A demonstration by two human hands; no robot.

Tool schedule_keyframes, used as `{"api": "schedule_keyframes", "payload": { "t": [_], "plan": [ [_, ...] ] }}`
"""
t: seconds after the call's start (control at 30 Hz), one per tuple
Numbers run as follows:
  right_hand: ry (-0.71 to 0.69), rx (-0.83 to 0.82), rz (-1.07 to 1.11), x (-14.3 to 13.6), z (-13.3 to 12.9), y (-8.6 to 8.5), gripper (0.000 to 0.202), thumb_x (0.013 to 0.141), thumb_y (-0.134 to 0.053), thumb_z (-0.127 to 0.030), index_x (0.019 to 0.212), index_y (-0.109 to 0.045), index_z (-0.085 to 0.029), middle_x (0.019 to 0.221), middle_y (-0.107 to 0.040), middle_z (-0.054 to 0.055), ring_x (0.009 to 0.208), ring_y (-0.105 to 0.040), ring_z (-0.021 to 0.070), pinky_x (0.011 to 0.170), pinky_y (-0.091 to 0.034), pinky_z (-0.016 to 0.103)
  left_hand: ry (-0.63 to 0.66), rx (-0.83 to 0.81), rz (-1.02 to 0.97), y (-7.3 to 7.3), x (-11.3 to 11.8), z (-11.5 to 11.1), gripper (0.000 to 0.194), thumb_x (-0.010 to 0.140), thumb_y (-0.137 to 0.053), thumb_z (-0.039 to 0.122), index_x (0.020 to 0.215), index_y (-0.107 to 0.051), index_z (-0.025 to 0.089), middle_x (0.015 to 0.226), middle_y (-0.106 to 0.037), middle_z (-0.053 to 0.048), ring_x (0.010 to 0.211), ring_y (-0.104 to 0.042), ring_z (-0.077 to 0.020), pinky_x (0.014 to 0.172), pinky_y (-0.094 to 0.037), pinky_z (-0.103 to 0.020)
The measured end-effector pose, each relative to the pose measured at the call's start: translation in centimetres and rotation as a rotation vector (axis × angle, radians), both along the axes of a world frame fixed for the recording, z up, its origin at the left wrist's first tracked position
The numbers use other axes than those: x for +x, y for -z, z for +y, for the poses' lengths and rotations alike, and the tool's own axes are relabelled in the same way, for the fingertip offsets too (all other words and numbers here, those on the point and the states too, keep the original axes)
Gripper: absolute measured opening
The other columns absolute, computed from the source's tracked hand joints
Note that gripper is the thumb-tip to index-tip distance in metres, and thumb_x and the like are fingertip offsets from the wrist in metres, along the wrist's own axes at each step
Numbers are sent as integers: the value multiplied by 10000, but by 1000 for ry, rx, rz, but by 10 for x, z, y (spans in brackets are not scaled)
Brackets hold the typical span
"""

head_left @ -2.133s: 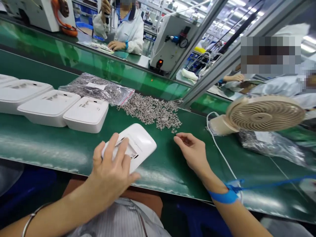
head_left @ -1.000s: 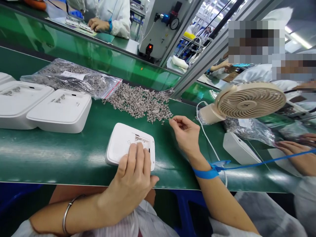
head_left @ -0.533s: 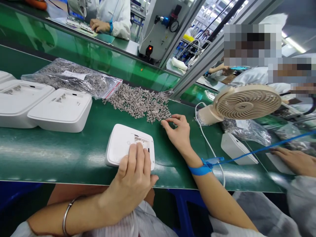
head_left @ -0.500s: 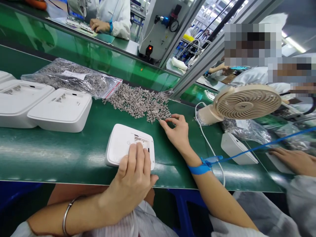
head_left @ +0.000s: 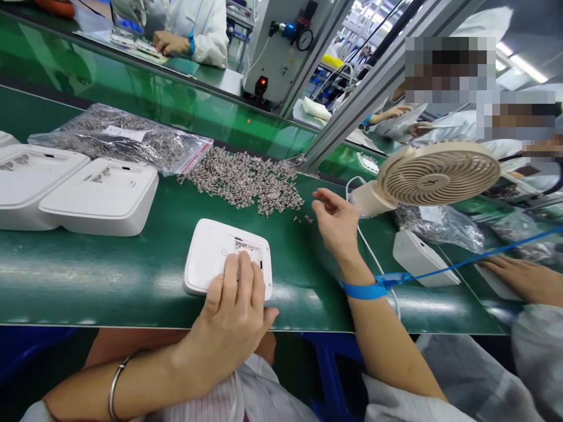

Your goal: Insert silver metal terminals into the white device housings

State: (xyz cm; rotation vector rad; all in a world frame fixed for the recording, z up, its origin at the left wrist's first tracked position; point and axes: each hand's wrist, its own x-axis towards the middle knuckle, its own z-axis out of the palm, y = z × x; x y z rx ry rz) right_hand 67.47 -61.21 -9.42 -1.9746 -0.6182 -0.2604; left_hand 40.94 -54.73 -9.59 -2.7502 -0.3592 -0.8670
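A white plastic housing (head_left: 204, 255) lies in front of me, with speaker holes and an open battery compartment facing up. My left hand (head_left: 235, 293) grips its right side, fingers pressed together over the compartment and thumb at the near right edge. The fingertips cover part of the compartment, where metal contacts show. My right hand (head_left: 336, 220) hovers over the belt right of a pile of small metal spring contacts (head_left: 250, 181). Its thumb and index finger are apart, and nothing shows between them. A few loose contacts (head_left: 302, 220) lie between that hand and the pile.
More white housings (head_left: 101, 199) stand at left, beside a clear bag (head_left: 118, 135) of metal contacts. A beige fan (head_left: 433, 176) with a white cable stands at right. A blue wrist-strap cord (head_left: 475, 255) crosses rightward. A co-worker's hand (head_left: 519, 278) is at far right.
My right hand has moved right, away from the pile's edge, and a few loose contacts now show on the belt there. My left hand stays on the housing.
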Motion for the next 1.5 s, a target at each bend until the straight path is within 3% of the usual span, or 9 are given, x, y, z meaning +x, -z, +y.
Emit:
{"api": "schedule_keyframes", "payload": {
  "t": [0.1, 0.23, 0.37, 0.5, 0.63, 0.93, 1.03, 1.13, 1.5],
  "plan": [
    [50, -149, -26, 11, -10, 1, 212, 645, -591, -296, 782, -684, -164, 689, -648, 45, 588, -549, 157, 623, -474, 332, -1, 5, 3, -1, 0, 0, 515, 868, -433, 443, 1187, -586, 69, 1241, -569, -165, 1160, -464, -297, 919, -289, -379],
    [-43, -483, -125, 11, -17, 1, 46, 604, -591, -193, 580, -630, -197, 548, -539, 6, 513, -479, 148, 605, -437, 336, 4, 7, 16, -1, -1, 1, 523, 864, -447, 442, 1200, -576, 63, 1250, -561, -170, 1161, -462, -303, 914, -298, -380],
    [-58, -621, -174, 3, -16, -1, 128, 616, -529, -111, 589, -610, -206, 533, -495, 5, 509, -449, 159, 599, -408, 338, 2, 10, 17, 0, -2, 0, 524, 867, -442, 444, 1202, -575, 63, 1251, -560, -171, 1169, -459, -306, 922, -294, -383],
    [-95, -450, -215, -11, -17, -8, 204, 679, -506, -154, 773, -678, -208, 568, -482, -3, 519, -445, 152, 595, -409, 324, -9, 22, 8, 0, -1, -1, 520, 873, -431, 440, 1205, -570, 64, 1252, -560, -170, 1161, -467, -298, 918, -296, -378],
    [-182, -234, -146, -39, -13, -19, 183, 774, -492, -247, 781, -671, -216, 625, -495, -8, 548, -464, 126, 559, -411, 284, -31, 42, 3, 0, -1, -3, 511, 872, -434, 440, 1197, -577, 72, 1242, -569, -159, 1152, -474, -289, 906, -300, -365],
    [-590, -33, 250, -108, 4, -29, 63, 780, -592, -249, 744, -577, -199, 731, -631, 7, 688, -609, 136, 639, -513, 273, -84, 69, 26, -2, 2, -13, 502, 873, -436, 444, 1182, -594, 80, 1230, -578, -148, 1135, -491, -288, 894, -303, -358],
    [-673, -36, 133, -115, 5, -28, 64, 788, -583, -184, 727, -593, -202, 894, -662, 48, 877, -629, 175, 769, -509, 325, -89, 71, 38, -3, 2, -14, 495, 873, -437, 436, 1174, -600, 78, 1227, -579, -145, 1137, -487, -291, 900, -302, -358],
    [-698, -101, 18, -116, 5, -26, 104, 789, -565, -136, 730, -621, -202, 985, -644, 76, 984, -606, 198, 754, -496, 324, -93, 70, 33, -3, 2, -14, 489, 872, -434, 436, 1164, -605, 83, 1217, -584, -140, 1122, -495, -289, 889, -303, -355],
    [-688, -147, 56, -117, 7, -24, 103, 768, -570, -141, 694, -591, -210, 900, -617, 58, 1001, -589, 211, 700, -487, 302, -111, 61, 51, -3, 3, -14, 491, 875, -426, 432, 1188, -587, 89, 1223, -584, -132, 1130, -488, -272, 910, -290, -349]
  ]
}}
